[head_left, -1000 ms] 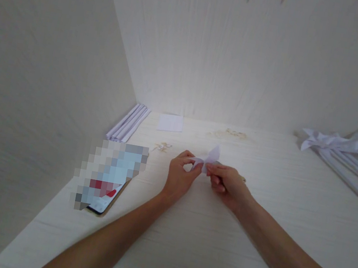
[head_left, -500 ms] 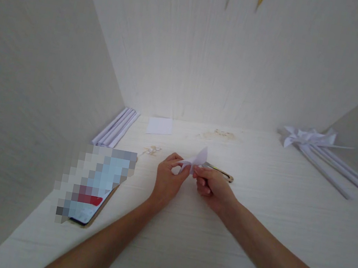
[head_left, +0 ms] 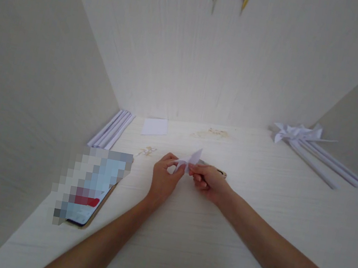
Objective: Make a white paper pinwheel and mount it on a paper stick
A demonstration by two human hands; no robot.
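At the frame's centre we pinch a small folded paper piece (head_left: 191, 160) between our left hand (head_left: 163, 181) and right hand (head_left: 209, 183), both grasping it.

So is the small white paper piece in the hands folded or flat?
Folded: the small white paper piece shows creased flaps and a raised point, pinched between left hand and right hand.

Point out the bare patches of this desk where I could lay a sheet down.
The widest bare stretch of desk lies between the right hand and the paper pinwheels. Another lies near the front edge, between the forearms. The left is crowded: phone, rolled paper sticks, a small paper square, with both hands pinching the folded paper.
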